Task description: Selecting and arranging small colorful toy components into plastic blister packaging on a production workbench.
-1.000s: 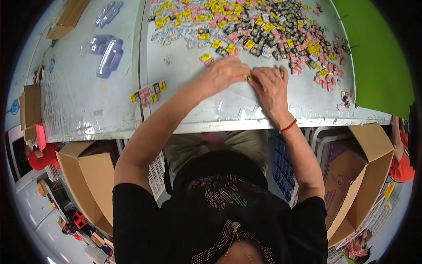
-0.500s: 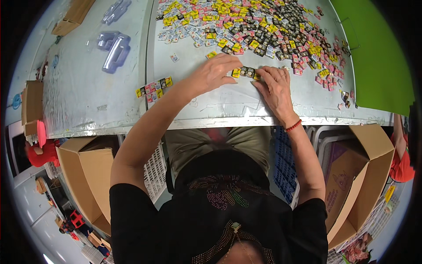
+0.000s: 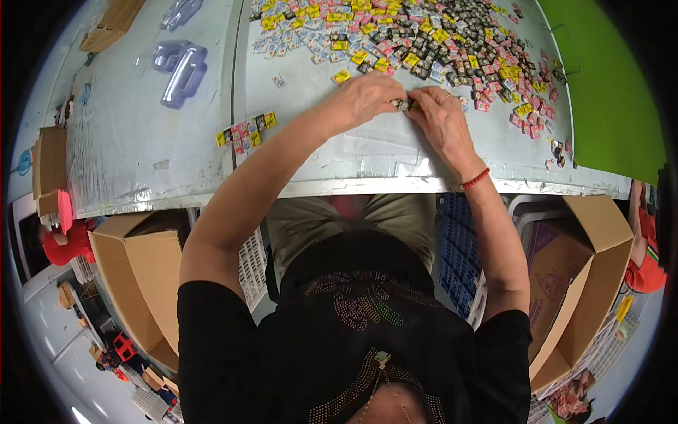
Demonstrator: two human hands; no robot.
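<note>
A short row of small black-and-yellow packets is pinched from both ends between my two hands, mostly hidden by the fingers. My left hand closes on its left end, thumb and fingers together. At the right end, the bent fingers of my right hand grip it. Just below my hands, a clear plastic tray lies on the white table. To the left of my left forearm sits a neat block of pink, yellow and black packets.
A large spread of loose small packets covers the far table. Clear molded plastic trays lie at left. Green board borders the right side. Open cardboard boxes flank me below the table edge. Other people in red are at both sides.
My hands have drawn closer together and slightly up, squeezing the row of packets between them. More of the row is now covered by my fingers.
</note>
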